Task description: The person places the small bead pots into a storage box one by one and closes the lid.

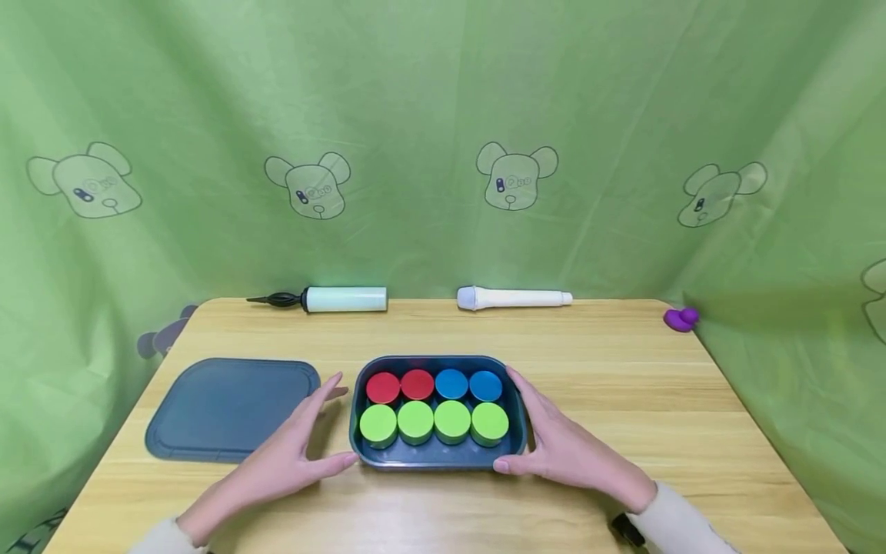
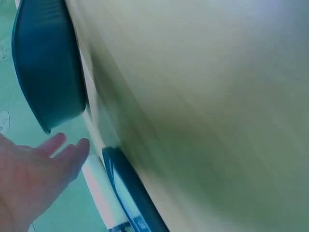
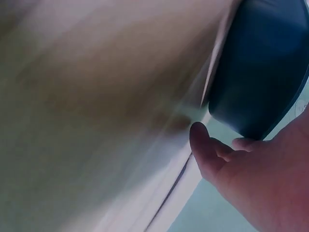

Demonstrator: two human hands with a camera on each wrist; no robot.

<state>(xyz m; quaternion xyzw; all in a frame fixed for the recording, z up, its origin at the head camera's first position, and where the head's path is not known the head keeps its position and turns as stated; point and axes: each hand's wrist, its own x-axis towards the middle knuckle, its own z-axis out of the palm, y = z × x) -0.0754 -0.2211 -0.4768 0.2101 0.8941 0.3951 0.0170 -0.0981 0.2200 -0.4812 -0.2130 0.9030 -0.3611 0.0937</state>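
A dark blue rounded rectangular box [image 1: 436,465] sits uncovered at the middle of the table. Inside stand short round pieces in two rows: two red [image 1: 418,385] and two blue [image 1: 452,384] at the back, several bright green [image 1: 415,422] at the front. My left hand [image 1: 298,450] is spread at the box's left end, its thumb by the front corner and the other fingers apart from the wall. At the right end, my right hand [image 1: 561,446] has its thumb at the front corner and its extended fingers against the side. Both wrist views show the box's outer wall [image 2: 48,63].
A flat dark blue lid [image 1: 228,408] lies left of the box. Along the back edge lie a light blue hand pump [image 1: 346,299] and a white toy microphone [image 1: 515,298]. A small purple object [image 1: 681,319] is at the back right corner. Green curtain [image 1: 415,92] surrounds the table.
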